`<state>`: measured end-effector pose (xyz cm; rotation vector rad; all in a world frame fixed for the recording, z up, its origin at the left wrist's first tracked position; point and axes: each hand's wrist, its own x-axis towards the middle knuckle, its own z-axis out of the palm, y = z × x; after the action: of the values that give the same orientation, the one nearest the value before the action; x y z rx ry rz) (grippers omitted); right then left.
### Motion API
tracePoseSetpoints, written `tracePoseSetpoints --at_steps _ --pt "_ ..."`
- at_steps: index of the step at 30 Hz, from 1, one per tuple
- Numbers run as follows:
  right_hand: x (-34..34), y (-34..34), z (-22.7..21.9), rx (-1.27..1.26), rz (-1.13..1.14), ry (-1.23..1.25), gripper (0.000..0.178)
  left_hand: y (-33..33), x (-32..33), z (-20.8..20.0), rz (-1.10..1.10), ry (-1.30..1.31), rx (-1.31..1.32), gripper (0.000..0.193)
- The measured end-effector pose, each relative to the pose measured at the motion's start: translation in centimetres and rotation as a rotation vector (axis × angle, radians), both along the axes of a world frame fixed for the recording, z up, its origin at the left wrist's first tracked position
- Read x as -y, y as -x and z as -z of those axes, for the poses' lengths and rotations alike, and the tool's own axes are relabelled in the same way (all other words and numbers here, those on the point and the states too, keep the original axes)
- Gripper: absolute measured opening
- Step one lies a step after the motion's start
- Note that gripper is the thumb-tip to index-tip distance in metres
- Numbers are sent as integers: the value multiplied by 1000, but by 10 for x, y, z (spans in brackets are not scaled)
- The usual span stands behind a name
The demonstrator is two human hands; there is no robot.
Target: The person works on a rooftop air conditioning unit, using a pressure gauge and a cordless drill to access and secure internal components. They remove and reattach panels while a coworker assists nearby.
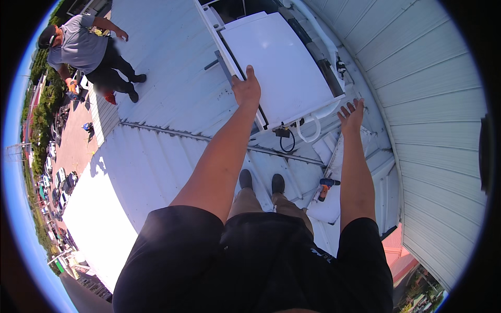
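A large white box-shaped unit with a smooth panel on top stands ahead of me on the roof. My left hand is at the panel's left edge, index finger stretched forward and thumb apart; it seems to touch the edge, but I cannot see a grip. Beside the unit's near right corner, my right hand has its fingers spread and holds nothing. A white hose loop and a thin black cable hang at the near end. An orange and dark cordless drill lies right of my feet.
A co-worker stands at the roof's far left edge with an orange-gloved hand. A raised seam crosses the pale metal roof. The ribbed wall curves along the right. Far below on the left are parked vehicles.
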<state>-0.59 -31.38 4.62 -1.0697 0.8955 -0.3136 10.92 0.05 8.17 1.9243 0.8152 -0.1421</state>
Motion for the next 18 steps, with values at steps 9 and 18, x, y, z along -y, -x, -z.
tracePoseSetpoints --at_steps 9,18 --pt "-45 370 71 -862 -97 57 77 27 -67 58 116 803 65 90" --pt "-103 556 39 -1238 -159 -142 67 30 -370 33 -482 910 380 87"
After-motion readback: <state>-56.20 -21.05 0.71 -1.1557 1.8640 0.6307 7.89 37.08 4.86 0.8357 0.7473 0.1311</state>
